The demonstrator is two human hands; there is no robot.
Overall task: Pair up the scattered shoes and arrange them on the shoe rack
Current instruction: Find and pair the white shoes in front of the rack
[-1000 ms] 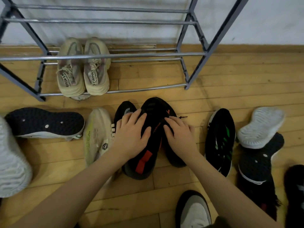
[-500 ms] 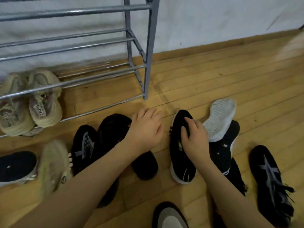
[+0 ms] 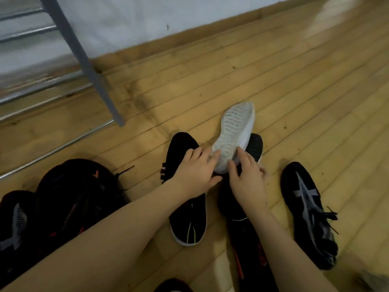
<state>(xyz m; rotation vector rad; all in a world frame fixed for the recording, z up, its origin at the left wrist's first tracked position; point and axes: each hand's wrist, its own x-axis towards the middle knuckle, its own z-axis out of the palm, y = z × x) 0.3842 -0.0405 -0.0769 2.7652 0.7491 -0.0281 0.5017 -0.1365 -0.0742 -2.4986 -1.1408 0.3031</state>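
A white-soled shoe (image 3: 235, 131) lies sole up across a black shoe (image 3: 255, 144) on the wooden floor. Both hands meet at its near end. My left hand (image 3: 195, 171) has its fingers on the sole and its thumb under the end. My right hand (image 3: 247, 179) pinches the same end between forefinger and thumb. Under my left hand lies a black shoe with green stripes (image 3: 187, 209). The grey shoe rack (image 3: 84, 60) stands at the upper left; only its corner leg and blurred rails show.
A black shoe with a grey cross pattern (image 3: 309, 211) lies to the right. Black shoes with red marks (image 3: 80, 197) are heaped at the left. Another dark shoe (image 3: 248, 249) runs under my right forearm. Bare floorboards stretch toward the wall.
The view has swung right. My right hand left the green-striped black shoe and went to the white-soled shoe. My left hand crossed over to join it there.
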